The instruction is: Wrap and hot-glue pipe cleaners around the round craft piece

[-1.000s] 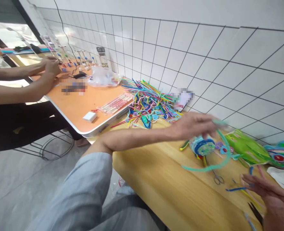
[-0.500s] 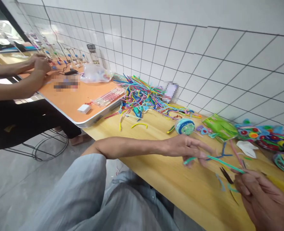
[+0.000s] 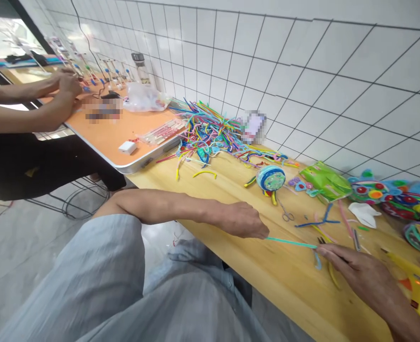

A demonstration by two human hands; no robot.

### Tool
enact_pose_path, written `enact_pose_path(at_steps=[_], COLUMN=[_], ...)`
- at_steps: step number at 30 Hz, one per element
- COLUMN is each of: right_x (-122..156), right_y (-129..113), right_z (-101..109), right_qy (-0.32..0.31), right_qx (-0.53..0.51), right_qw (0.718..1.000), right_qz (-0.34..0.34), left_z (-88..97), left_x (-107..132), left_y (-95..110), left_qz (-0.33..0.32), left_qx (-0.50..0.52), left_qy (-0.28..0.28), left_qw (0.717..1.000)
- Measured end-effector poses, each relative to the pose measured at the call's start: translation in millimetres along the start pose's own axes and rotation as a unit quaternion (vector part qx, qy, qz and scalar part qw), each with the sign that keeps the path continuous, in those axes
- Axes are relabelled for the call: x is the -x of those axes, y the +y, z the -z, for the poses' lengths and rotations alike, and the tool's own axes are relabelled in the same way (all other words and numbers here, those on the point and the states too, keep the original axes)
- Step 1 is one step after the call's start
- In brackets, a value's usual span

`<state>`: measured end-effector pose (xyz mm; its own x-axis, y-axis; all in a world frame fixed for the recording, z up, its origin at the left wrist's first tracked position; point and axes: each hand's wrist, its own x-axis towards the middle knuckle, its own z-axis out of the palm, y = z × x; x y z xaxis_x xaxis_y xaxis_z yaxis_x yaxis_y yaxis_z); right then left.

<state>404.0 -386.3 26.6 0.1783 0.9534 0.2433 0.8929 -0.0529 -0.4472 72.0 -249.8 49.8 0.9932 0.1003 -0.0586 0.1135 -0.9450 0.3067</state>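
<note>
A teal pipe cleaner (image 3: 291, 243) is stretched straight between my two hands, just above the wooden table (image 3: 252, 280). My left hand (image 3: 243, 220) pinches its left end with the fingers closed. My right hand (image 3: 355, 270) pinches the right end near the table's front edge. A round coil of blue and green pipe cleaners (image 3: 271, 178) lies beyond my left hand, with small scissors (image 3: 286, 214) beside it.
A tangled heap of coloured pipe cleaners (image 3: 210, 135) lies against the tiled wall. Finished colourful pieces (image 3: 387, 194) and a yellow glue gun (image 3: 414, 280) sit at the right. Another person's hands (image 3: 65, 88) work at the orange table (image 3: 124, 137) to the left.
My left hand drew back from the round coil toward the front edge with the teal pipe cleaner. My right hand took its other end, and it is now pulled straight.
</note>
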Motion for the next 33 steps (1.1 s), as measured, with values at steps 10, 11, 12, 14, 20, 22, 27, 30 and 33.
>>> enact_pose_path(at_steps=[10, 11, 12, 14, 20, 22, 27, 30, 33], right_x=[-50, -52, -54, -57, -43, -18, 30, 26, 12], right_y=[3, 6, 11, 25, 35, 8, -91, -119, -121], right_z=[-1, -4, -6, -9, 13, 15, -48, -93, -103], right_qy=[-0.231, -0.235, -0.236, -0.225, -0.001, 0.161, 0.058, -0.025, -0.030], right_qx=[0.155, 0.154, 0.156, 0.172, 0.180, 0.203, -0.154, -0.351, -0.412], right_qw=[0.960, 0.959, 0.959, 0.959, 0.984, 0.965, 0.966, 0.912, 0.885], right_qz=[0.023, 0.028, 0.031, 0.018, 0.009, -0.049, -0.198, -0.209, -0.214], left_z=[-21.0, -22.9, -24.7, -28.7, -48.0, -54.8, -62.6, -59.9, -56.5], left_x=[14, 15, 15, 15, 3, -4, -20, -27, -28], left_y=[-9, -11, -14, -23, -55, -59, -54, -47, -46], left_qz=[0.003, 0.008, 0.011, 0.014, 0.057, 0.075, 0.047, -0.009, -0.005], left_qx=[0.038, 0.045, 0.055, 0.085, 0.263, 0.319, 0.428, 0.487, 0.518], left_qy=[0.023, 0.023, 0.023, 0.028, 0.107, 0.155, 0.197, 0.189, 0.161], left_qw=[0.999, 0.999, 0.998, 0.996, 0.957, 0.932, 0.881, 0.853, 0.840])
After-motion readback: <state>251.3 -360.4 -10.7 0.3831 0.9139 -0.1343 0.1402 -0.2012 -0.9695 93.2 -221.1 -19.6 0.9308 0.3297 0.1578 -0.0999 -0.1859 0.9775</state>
